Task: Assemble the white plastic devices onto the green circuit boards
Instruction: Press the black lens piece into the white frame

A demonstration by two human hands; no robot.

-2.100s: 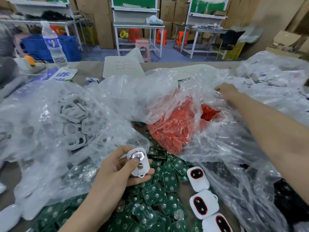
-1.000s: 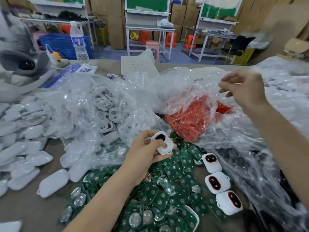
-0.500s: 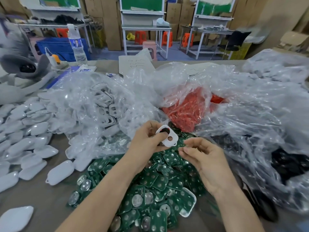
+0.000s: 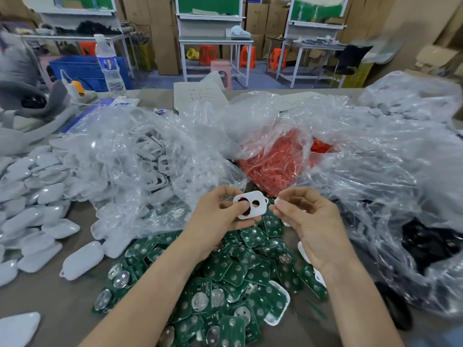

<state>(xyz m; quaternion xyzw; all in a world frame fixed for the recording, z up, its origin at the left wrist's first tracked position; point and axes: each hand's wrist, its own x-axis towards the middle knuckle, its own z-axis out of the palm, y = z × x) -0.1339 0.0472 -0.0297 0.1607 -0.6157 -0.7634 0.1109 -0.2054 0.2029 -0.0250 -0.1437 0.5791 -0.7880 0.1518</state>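
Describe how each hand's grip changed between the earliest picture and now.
The right-hand grip left the plastic bag and came back beside the white plastic shell; whether it pinches anything is unclear. The left-hand grip kept holding that shell above the green circuit boards.

Whether the right hand [image 4: 310, 221] pinches anything cannot be told; it partly hides white devices [image 4: 301, 248].

- A white plastic cover [image 4: 250, 206] with two holes is tilting, held up at the frame's centre.
- A heap of green circuit boards [image 4: 235, 274] is lying at lower centre.
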